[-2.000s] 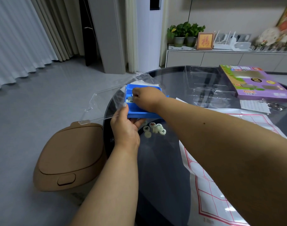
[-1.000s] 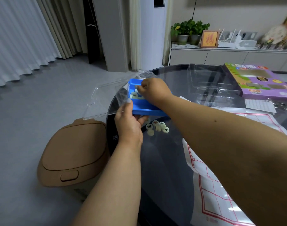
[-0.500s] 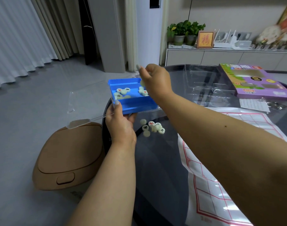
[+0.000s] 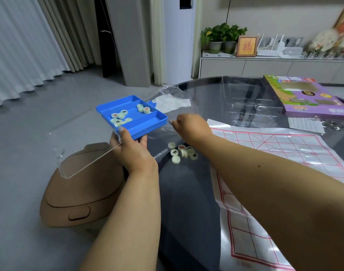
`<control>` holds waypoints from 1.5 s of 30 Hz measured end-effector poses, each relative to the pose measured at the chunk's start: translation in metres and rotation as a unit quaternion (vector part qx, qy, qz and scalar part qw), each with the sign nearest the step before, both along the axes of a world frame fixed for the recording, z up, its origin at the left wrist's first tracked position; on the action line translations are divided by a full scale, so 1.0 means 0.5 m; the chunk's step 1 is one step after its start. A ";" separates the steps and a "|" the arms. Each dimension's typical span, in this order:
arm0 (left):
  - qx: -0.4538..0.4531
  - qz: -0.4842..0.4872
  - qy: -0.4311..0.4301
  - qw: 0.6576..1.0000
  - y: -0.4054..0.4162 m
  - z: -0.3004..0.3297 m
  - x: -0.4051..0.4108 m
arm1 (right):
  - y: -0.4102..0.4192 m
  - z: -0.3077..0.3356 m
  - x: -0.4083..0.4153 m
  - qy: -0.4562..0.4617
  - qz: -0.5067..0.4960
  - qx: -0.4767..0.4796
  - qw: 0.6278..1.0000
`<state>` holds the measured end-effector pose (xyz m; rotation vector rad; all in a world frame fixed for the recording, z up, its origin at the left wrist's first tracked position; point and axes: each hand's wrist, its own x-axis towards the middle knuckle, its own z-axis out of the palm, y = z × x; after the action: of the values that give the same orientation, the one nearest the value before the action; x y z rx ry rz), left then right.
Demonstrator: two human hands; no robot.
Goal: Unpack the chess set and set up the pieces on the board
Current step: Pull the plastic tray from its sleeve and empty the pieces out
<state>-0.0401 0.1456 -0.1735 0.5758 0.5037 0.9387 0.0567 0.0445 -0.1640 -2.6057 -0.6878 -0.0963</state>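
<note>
My left hand [image 4: 134, 151] grips the near edge of a blue tray [image 4: 147, 126] and holds it tilted off the table's left rim. Its clear lid [image 4: 85, 145] hangs open to the left. Several pale round chess pieces [image 4: 119, 116] lie in two of the tray's compartments. My right hand [image 4: 190, 127] hovers just right of the tray with its fingers curled round chess pieces that are mostly hidden. Below it, a small pile of pieces [image 4: 182, 152] lies on the dark glass table [image 4: 186, 192]. The white board sheet [image 4: 274, 153] with red lines is spread out on the right.
A purple game box [image 4: 304, 96], a clear plastic insert [image 4: 245, 100] and a leaflet [image 4: 304, 124] lie at the table's far side. Crumpled plastic wrap [image 4: 171, 100] sits behind the tray. A brown lidded bin [image 4: 79, 192] stands on the floor at the left.
My right hand lifted out of the tray and swung down to the right, above the pile. My left hand drew the tray left, and the lid dropped open lower.
</note>
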 end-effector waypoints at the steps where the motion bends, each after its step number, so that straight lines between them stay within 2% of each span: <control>1: -0.003 0.001 -0.004 1.000 0.000 0.001 0.001 | -0.001 -0.004 0.001 0.002 0.006 -0.012 1.000; 5: -0.009 0.000 -0.003 1.000 -0.002 0.002 0.001 | 0.000 -0.014 -0.001 -0.017 0.049 -0.069 0.996; 8: -0.010 -0.004 -0.003 1.000 -0.004 0.002 0.000 | -0.002 -0.017 0.003 -0.024 0.073 -0.064 0.995; 15: -0.004 -0.017 0.009 1.000 -0.008 0.001 -0.003 | -0.017 -0.024 0.010 0.015 0.099 0.058 0.993; 19: -0.007 -0.021 0.012 1.000 -0.007 0.001 -0.003 | -0.018 -0.014 0.008 0.113 0.037 0.175 0.977; 22: -0.008 -0.026 0.012 1.000 -0.006 0.001 -0.002 | -0.022 -0.003 0.017 0.179 -0.008 0.320 0.930; 26: -0.014 -0.038 0.010 0.999 -0.008 0.000 -0.004 | -0.030 0.007 0.033 0.282 -0.055 0.510 0.811; 28: -0.010 -0.048 0.008 0.999 -0.010 0.000 -0.006 | -0.030 0.014 0.041 0.279 -0.074 0.552 0.782; 29: -0.005 -0.054 0.008 0.998 -0.012 -0.001 -0.007 | -0.029 0.021 0.044 0.264 -0.087 0.559 0.781; 32: 0.004 -0.074 0.002 0.997 -0.016 0.001 -0.008 | -0.022 0.044 0.035 0.182 -0.099 0.530 0.822; 36: 0.010 -0.095 -0.012 0.995 -0.023 0.001 -0.005 | 0.001 0.069 0.002 0.115 -0.030 0.450 0.885; 40: 0.019 -0.110 -0.026 0.993 -0.028 0.000 -0.008 | 0.008 0.082 -0.011 -0.022 0.058 0.243 0.968; 43: 0.027 -0.114 -0.023 0.993 -0.027 0.000 -0.008 | 0.018 0.081 -0.015 -0.104 0.070 0.102 0.987; 45: 0.030 -0.115 -0.017 0.993 -0.026 0.000 -0.006 | 0.027 0.080 -0.023 -0.079 0.095 0.079 0.989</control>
<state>-0.0433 0.1325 -0.1736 0.6570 0.3694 0.7443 0.0451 0.0580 -0.1241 -2.3859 -0.9403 -0.2890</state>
